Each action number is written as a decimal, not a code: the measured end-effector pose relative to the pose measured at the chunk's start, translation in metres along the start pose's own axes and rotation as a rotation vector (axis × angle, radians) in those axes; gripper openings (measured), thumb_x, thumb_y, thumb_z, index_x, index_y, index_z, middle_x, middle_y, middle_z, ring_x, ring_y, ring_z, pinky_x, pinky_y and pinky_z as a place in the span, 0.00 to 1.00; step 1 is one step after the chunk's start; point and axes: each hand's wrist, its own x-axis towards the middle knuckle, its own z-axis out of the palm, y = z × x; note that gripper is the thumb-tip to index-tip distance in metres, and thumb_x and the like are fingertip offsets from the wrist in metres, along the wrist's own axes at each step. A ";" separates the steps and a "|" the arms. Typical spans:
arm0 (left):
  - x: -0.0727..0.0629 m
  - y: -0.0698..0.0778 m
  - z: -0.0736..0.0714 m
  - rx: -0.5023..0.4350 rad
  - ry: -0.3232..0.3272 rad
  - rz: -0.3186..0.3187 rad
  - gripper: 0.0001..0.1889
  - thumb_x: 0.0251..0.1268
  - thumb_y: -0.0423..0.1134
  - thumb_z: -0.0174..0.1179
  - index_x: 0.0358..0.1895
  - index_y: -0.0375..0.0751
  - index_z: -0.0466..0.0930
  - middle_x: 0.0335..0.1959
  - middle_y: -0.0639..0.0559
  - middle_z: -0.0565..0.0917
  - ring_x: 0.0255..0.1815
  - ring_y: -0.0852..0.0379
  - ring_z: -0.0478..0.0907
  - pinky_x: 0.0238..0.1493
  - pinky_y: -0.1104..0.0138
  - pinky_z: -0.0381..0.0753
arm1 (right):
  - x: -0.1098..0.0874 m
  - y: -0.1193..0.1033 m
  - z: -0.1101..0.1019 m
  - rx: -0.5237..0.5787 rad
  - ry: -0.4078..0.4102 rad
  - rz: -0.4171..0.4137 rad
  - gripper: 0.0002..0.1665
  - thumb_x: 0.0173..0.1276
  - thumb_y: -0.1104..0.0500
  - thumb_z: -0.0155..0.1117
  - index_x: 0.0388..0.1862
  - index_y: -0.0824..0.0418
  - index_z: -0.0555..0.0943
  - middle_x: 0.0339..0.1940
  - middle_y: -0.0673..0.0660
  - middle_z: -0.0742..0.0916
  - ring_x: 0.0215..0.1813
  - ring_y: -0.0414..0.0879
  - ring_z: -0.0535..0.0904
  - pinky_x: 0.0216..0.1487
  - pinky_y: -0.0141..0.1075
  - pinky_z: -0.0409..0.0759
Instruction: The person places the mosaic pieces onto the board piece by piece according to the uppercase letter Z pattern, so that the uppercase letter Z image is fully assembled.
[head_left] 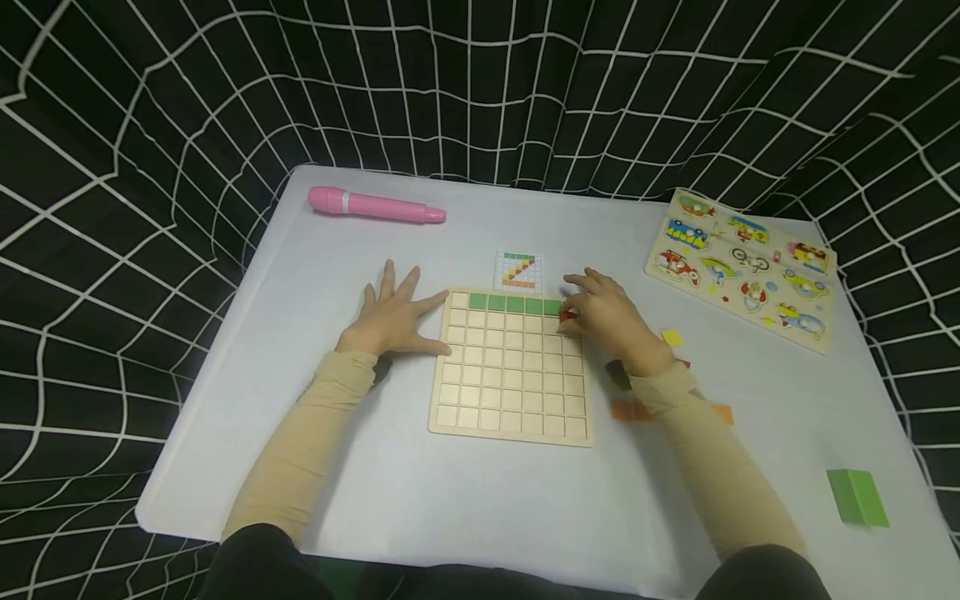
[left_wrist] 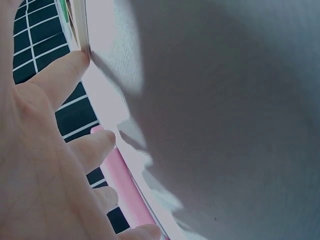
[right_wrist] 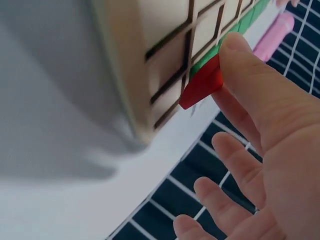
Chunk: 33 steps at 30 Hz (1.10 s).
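Note:
A square wooden grid board lies on the table, with several green tiles along its far row. Between thumb and index finger my right hand pinches a red tile, tilted close over the board's far right corner. The hand's other fingers stay apart from the tile. On the opposite side, my left hand has its fingers spread, with the thumb and index fingertip at the board's left edge. Just beyond the board lies a small pattern card with green, yellow, red and orange squares.
Orange tiles and a yellow tile lie right of the board, partly hidden by the right arm. A pink microphone-shaped object lies at the back left. A picture puzzle board and a green block are on the right.

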 end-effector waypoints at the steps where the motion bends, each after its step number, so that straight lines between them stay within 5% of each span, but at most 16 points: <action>1: 0.000 0.000 0.000 0.001 0.000 0.001 0.54 0.51 0.76 0.67 0.82 0.67 0.54 0.88 0.40 0.35 0.84 0.29 0.16 0.79 0.26 0.33 | 0.001 -0.002 0.001 0.001 0.005 -0.013 0.19 0.54 0.55 0.81 0.39 0.68 0.90 0.69 0.70 0.80 0.76 0.76 0.68 0.76 0.68 0.67; 11: 0.001 -0.001 0.000 -0.011 -0.001 0.006 0.54 0.51 0.76 0.67 0.82 0.68 0.54 0.88 0.40 0.35 0.84 0.29 0.16 0.79 0.26 0.33 | 0.012 -0.016 0.010 0.001 -0.116 -0.006 0.20 0.60 0.53 0.79 0.46 0.64 0.90 0.74 0.66 0.77 0.80 0.72 0.63 0.79 0.67 0.63; 33: 0.001 -0.003 0.001 -0.023 -0.007 0.008 0.54 0.51 0.76 0.67 0.82 0.68 0.54 0.88 0.41 0.34 0.83 0.29 0.15 0.79 0.26 0.33 | 0.005 0.000 0.005 0.041 -0.080 0.034 0.20 0.59 0.53 0.80 0.46 0.63 0.89 0.73 0.68 0.78 0.78 0.73 0.65 0.79 0.67 0.62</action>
